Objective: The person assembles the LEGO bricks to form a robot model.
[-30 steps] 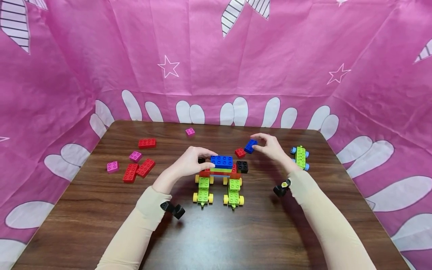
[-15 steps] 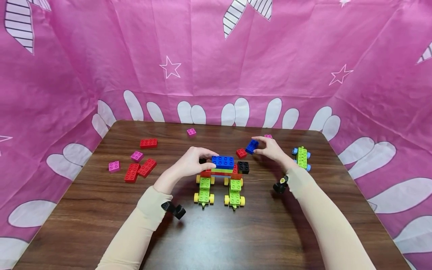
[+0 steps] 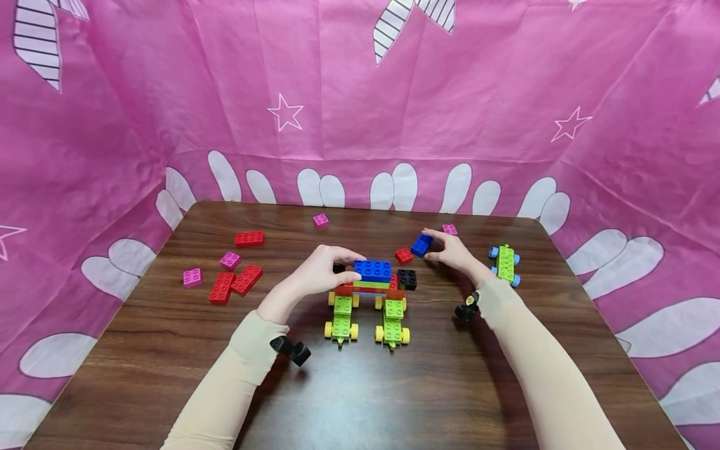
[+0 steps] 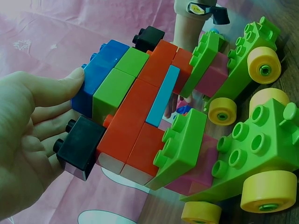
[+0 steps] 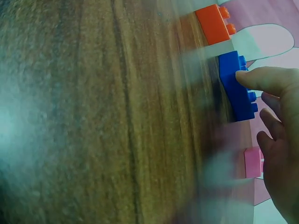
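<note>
In the head view, my left hand (image 3: 322, 271) grips the blue brick (image 3: 373, 270) on top of a built block model, thumb on the near side. The left wrist view shows lime green bricks (image 4: 113, 93), red bricks (image 4: 127, 125) and a black brick (image 4: 80, 145) beneath it. The model stands on two lime wheeled bases (image 3: 342, 325) with yellow wheels. My right hand (image 3: 452, 253) pinches a second blue brick (image 3: 421, 245) between thumb and fingers; its underside slants in the right wrist view. Whether that brick touches the table cannot be told.
A small red brick (image 3: 404, 255) lies beside the right hand's brick, a pink brick (image 3: 449, 229) behind that hand. A lime base with blue wheels (image 3: 505, 264) stands farther right. Red bricks (image 3: 247, 279) and pink bricks (image 3: 192, 277) lie scattered at left on the wooden table (image 3: 360, 400).
The whole scene shifts slightly rightward in the head view. Both hands keep their places on the two blue bricks; the pink brick behind the right hand has come into fuller view.
</note>
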Available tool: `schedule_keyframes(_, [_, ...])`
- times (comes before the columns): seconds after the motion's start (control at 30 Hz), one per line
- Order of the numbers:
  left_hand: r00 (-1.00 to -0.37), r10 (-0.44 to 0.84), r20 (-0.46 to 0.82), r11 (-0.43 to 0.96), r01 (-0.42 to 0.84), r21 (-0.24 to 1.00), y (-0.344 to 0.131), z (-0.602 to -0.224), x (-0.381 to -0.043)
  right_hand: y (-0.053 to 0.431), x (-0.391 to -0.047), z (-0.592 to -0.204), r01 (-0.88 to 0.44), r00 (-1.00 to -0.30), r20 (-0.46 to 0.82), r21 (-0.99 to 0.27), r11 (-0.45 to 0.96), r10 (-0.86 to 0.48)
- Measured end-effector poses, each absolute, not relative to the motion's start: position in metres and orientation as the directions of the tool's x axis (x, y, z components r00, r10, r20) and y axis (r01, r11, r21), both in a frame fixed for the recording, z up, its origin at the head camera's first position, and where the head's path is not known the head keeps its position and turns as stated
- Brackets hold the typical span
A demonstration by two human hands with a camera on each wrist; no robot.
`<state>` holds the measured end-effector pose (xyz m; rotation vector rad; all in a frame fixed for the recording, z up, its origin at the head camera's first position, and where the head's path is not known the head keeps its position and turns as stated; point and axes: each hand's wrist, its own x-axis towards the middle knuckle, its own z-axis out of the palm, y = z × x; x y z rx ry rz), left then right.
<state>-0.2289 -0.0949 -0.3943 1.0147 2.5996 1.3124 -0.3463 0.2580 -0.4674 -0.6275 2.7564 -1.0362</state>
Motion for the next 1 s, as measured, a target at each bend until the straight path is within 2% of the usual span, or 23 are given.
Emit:
schedule_keyframes(0.37, [-0.781, 0.581, 0.231, 0.423, 0.532, 0.734, -0.094, -0.394, -0.230, 0.256, -0.352, -0.472, -0.313, -0.902, -0.013, -0.668, 0.676, -0.431])
schedule_keyframes(0.67, [-0.787, 0.571, 0.233, 0.423, 0.526, 0.738, -0.094, -0.393, -0.230, 0.252, -0.352, -0.470, -0.304, -0.921, 0.013, -0.647, 0.699, -0.389])
schedule_keyframes(0.8, [-0.784, 0.575, 0.234, 0.419, 0.528, 0.738, -0.095, -0.394, -0.230, 0.252, -0.354, -0.472, -0.359, -0.904, 0.040, -0.613, 0.704, -0.425])
schedule_keyframes(1.0, [-0.782, 0.579, 0.230, 0.417, 0.526, 0.741, -0.095, -0.394, -0.230, 0.250, -0.358, -0.473, -0.397, -0.872, 0.012, -0.603, 0.692, -0.490])
